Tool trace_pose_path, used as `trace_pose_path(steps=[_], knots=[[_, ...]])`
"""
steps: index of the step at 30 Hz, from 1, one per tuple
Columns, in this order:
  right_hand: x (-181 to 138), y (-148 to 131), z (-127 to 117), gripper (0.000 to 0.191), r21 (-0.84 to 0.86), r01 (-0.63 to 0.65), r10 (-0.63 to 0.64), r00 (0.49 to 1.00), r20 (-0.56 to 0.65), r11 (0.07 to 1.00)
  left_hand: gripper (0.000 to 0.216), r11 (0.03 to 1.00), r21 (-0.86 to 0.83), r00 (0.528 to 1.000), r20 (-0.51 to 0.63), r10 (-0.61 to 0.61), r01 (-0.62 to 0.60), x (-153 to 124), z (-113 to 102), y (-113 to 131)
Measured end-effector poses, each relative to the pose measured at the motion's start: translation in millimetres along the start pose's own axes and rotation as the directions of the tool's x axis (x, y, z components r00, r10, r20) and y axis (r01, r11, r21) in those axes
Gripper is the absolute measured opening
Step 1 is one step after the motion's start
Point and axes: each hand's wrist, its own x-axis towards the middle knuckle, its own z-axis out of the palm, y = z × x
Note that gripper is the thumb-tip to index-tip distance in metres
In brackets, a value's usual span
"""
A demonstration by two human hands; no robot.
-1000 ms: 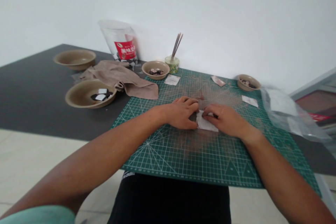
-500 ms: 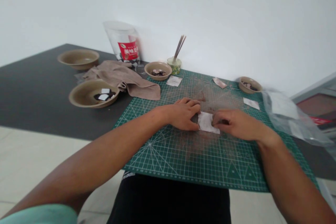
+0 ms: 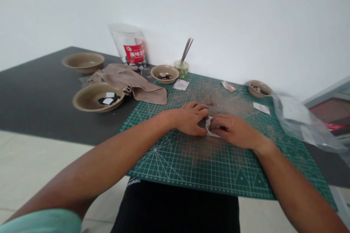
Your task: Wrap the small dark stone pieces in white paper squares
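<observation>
A small white sheet (image 3: 208, 125), slightly wrinkled, lies on the green cutting mat (image 3: 175, 160). My left hand (image 3: 191, 119) presses down its left edge, thumb at the near corner and fingertips at the far one. Above the sheet, my right hand (image 3: 229, 128) is closed, fingertips pinched down onto the paper and covering most of it. Whatever sits in that pinch is hidden. Brown dust (image 3: 203, 154) is smeared over the mat around both hands.
More small sheets (image 3: 181, 84) lie on the mat. Small bowls (image 3: 164, 74) with dark pieces stand at the back, near sticks in a green cup (image 3: 181, 68). Leftward are a brown cloth (image 3: 120, 76), larger bowls (image 3: 82, 98) and a plastic jar (image 3: 128, 43). A plastic bag (image 3: 300, 120) lies right.
My right hand has slid left across the white sheet, nearer to my left hand, and now covers more of it. The left hand stays in place.
</observation>
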Motion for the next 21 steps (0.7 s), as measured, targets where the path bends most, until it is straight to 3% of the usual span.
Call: trace_pose_path(steps=[2,4,8,10,12,14,18,21], knots=[[1.3,1.5,0.6,0.016,-0.038,-0.078,0.076,0.994,-0.074,0.996,0.060,1.000,0.000,1.000,-0.003,-0.008,0.008,0.4,0.5,-0.4],[-0.1,4.0,-2.1,0.013,-0.044,-0.128,0.126,0.991,-0.050,0.991,0.060,1.000,-0.001,1.000,0.004,-0.017,0.017,0.8,0.5,-0.6],[-2.0,2.3,-3.2,0.009,0.053,-0.001,-0.003,0.997,0.082,0.999,0.061,1.000,0.002,1.000,0.020,-0.004,0.004,0.6,-0.4,-0.3],[-0.1,2.4,-1.1,0.012,0.026,0.013,-0.012,1.000,-0.003,1.000,0.061,1.000,0.007,1.000,0.018,-0.004,0.004,0.4,-0.5,-0.2],[0.9,5.6,-1.4,0.014,-0.051,-0.083,0.077,0.992,-0.102,0.995,0.059,1.000,0.008,1.000,0.010,-0.014,0.014,0.3,-0.2,-0.2],[-0.7,8.6,-4.6,0.012,-0.086,-0.153,0.145,0.985,-0.089,0.985,0.057,1.000,0.002,1.000,0.008,-0.023,0.023,0.3,0.1,-0.3],[-3.6,4.7,-6.5,0.008,0.055,0.014,-0.019,0.997,0.078,0.998,0.058,1.000,-0.008,1.000,0.024,-0.018,0.018,0.5,0.2,-0.1],[-0.1,4.2,-2.2,0.011,0.011,0.020,-0.020,0.999,-0.042,1.000,0.059,1.000,-0.005,1.000,0.019,-0.017,0.017,0.2,-0.6,0.5]])
